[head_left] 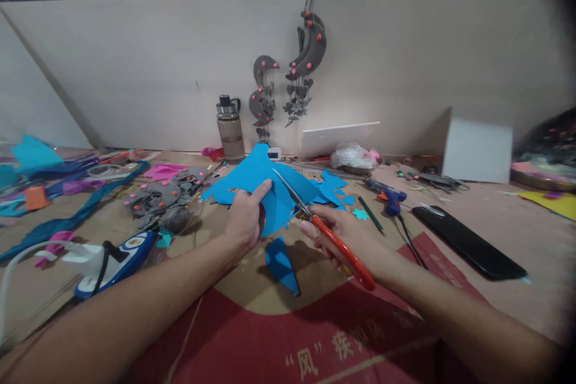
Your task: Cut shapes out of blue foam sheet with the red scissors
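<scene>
We see the right hand (346, 234) wrapped around the red handles of the scissors (324, 228), fingers through the loops, the thin blades parted and pointing up and away into the blue sheet (270, 189). The left hand (245, 219) grips that sheet from its near edge, thumb under, forefinger stretched flat along the top, holding it lifted just above the table (517, 234). The blades bite into the sheet's right half, just beside the left forefinger. Under the hands a curled blue offcut (281, 264) lies on the brown and red cardboard (315, 336) that covers the near table. To the right of the sheet we spot smaller blue scraps (335, 186), a little blue star (360, 214) and a dark pencil (371, 213) just beside it. Further right a blue glue gun (389, 197) rests with its cord trailing toward us, and a black case (468, 243) lies flat, well apart from the hands. To the left sit grey felt moons (164, 198) dotted with pink beads, then a blue and white tool (119, 258) near the left forearm, and strips of blue and purple felt beyond. At the back a bottle (230, 129) stands upright against the wall (135, 72), with grey moon hangings (306, 54) pinned just right of it, a white board (339, 138) leaning and a white box (477, 150) further right.
</scene>
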### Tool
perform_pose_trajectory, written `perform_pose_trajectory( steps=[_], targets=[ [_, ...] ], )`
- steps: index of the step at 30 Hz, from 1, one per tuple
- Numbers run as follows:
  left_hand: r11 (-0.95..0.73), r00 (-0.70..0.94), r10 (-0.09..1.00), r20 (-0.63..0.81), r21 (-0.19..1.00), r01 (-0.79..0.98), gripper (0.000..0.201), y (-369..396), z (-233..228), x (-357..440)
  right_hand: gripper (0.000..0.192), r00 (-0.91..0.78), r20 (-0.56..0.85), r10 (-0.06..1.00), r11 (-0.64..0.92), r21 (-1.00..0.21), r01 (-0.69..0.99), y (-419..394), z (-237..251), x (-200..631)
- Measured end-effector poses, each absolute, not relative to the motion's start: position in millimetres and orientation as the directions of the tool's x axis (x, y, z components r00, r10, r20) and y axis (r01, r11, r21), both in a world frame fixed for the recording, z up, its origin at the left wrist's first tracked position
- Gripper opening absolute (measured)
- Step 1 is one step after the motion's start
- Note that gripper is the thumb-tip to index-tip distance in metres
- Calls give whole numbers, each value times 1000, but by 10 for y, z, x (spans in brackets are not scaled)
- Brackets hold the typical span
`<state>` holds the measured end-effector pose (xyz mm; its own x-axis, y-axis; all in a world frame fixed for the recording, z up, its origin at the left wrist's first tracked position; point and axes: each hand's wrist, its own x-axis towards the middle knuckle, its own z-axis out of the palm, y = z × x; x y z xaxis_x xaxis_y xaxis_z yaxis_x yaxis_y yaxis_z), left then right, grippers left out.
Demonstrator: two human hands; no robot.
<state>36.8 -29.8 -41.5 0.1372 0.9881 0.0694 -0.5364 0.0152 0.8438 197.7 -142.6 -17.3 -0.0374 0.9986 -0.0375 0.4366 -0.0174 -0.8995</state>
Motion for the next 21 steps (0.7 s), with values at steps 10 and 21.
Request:
perform_pose_trajectory(
  steps=[10, 21],
  targets=[
    [-23, 124, 985, 117, 813, -582, 40, -327, -382, 300, 25, -147, -35, 988, 44, -865, 500, -1480, -114, 1966],
    [-20, 190, 968, 167, 799, -602, 42, -357, -301, 280, 32, -153, 63, 986, 149, -746, 650, -1543, -49, 1995]
  ],
)
